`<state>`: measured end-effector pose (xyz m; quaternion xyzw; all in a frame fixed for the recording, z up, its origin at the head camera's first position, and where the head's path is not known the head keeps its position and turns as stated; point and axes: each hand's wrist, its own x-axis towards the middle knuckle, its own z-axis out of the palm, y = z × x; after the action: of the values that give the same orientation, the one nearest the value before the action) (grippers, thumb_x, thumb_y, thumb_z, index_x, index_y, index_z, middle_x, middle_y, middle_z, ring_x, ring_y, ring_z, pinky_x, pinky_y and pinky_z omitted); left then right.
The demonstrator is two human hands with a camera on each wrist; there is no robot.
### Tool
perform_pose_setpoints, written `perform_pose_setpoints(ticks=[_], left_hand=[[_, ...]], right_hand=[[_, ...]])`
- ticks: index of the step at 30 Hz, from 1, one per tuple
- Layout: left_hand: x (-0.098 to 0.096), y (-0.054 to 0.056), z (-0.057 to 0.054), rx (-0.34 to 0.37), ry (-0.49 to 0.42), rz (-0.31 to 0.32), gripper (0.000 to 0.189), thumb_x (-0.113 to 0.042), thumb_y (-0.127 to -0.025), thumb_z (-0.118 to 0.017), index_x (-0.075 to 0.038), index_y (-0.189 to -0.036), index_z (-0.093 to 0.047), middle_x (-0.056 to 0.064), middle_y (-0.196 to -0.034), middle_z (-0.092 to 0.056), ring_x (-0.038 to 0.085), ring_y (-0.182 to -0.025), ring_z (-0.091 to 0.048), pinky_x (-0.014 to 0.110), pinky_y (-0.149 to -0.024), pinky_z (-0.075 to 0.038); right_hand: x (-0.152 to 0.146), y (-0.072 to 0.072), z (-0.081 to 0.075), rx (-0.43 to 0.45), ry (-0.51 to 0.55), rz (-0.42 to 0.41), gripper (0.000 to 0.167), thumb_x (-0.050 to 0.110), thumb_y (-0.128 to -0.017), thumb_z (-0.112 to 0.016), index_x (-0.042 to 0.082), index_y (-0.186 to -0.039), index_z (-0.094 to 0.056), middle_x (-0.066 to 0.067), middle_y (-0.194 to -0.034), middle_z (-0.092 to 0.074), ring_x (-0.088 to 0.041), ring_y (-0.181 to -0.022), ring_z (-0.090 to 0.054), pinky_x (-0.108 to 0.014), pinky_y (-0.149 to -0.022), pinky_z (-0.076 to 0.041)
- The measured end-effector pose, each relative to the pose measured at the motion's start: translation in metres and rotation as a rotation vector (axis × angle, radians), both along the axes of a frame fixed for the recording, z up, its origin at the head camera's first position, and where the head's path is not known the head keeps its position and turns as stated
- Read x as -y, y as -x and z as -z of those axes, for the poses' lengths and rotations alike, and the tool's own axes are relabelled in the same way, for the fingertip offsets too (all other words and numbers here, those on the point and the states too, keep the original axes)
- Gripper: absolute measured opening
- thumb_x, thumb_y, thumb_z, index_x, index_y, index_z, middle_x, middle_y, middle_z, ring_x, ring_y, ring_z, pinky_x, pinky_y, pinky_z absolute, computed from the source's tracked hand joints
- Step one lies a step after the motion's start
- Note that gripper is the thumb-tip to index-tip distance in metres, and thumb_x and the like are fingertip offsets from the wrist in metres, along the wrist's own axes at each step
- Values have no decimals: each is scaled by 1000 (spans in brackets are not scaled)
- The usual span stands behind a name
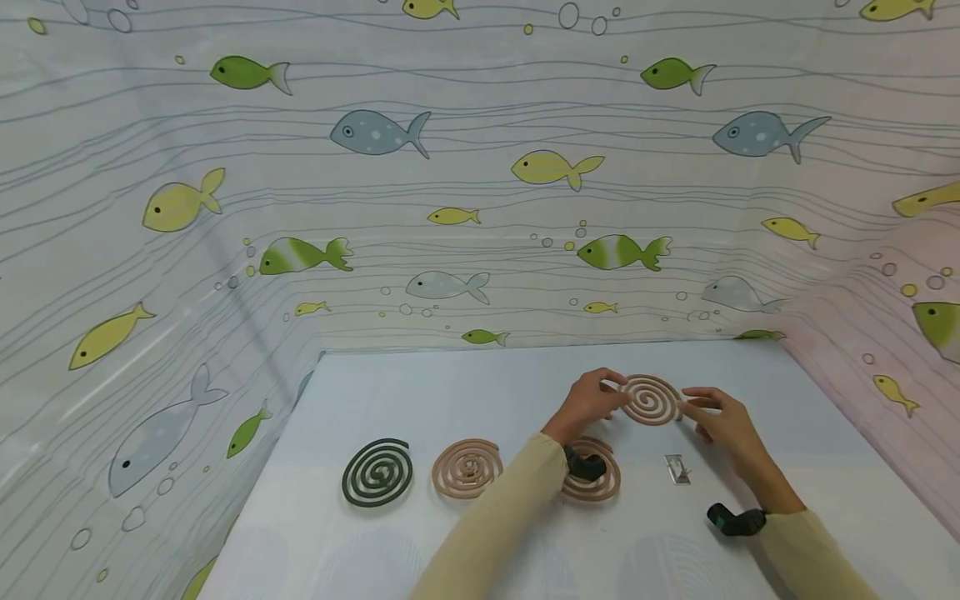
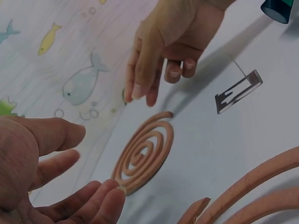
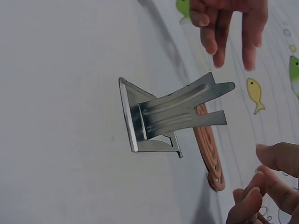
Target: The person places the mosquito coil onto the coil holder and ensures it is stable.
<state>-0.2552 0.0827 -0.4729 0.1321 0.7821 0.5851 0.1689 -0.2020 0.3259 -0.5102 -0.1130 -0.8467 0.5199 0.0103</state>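
A brown mosquito coil (image 1: 651, 400) lies on the white table between the two hands. My left hand (image 1: 597, 396) is at its left side, thumb and fingers spread; in the left wrist view a fingertip overlaps the rim of the coil (image 2: 145, 151), and I cannot tell whether it touches. On the other side, my right hand (image 1: 723, 421) is close to the coil's right edge, its fingers loosely bent with nothing between them. A small metal coil stand (image 1: 677, 469) sits in front of the coil; its forked tongue tilts up from the stand (image 3: 173, 107) in the right wrist view.
A dark green coil (image 1: 377, 472) and a brown coil (image 1: 467, 468) with something metallic at its centre lie to the left. Another brown coil (image 1: 603, 492) is partly covered by my left wrist. Fish-patterned sheeting (image 1: 450, 250) encloses the table's back and sides.
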Motion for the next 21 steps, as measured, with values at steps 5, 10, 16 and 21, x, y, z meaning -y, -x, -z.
perform_pose_setpoints(ticks=[5,10,16,21], left_hand=[[-6,2,4,15,-3,-1,29,-23,-97,-73,-13,-124,-70,-2,-98,-67,41,-92,-69,52,-79,-54],[-11,4,9,42,14,-26,32,-27,-97,-74,-13,-126,-69,-1,-96,-66,38,-89,-69,47,-76,-52],[-15,6,13,84,-16,-40,34,-24,-96,-75,-10,-127,-69,0,-93,-65,39,-92,-69,49,-82,-55],[-15,10,17,114,-71,-47,35,-16,-96,-75,-6,-128,-68,6,-95,-67,37,-97,-68,49,-85,-57]], right_hand=[[-1,3,1,10,15,-12,61,37,-102,-66,1,-147,-48,-29,-138,-52,-16,-76,-56,-28,-62,-49],[-1,7,2,54,4,-10,63,38,-101,-66,2,-148,-46,-29,-140,-50,-18,-80,-56,-28,-63,-48],[-3,12,4,87,-12,-8,64,40,-101,-66,2,-149,-46,-29,-139,-51,-20,-81,-56,-29,-62,-48],[-4,16,6,86,-11,-13,65,40,-101,-67,2,-149,-45,-29,-139,-52,-20,-80,-57,-29,-62,-50]])
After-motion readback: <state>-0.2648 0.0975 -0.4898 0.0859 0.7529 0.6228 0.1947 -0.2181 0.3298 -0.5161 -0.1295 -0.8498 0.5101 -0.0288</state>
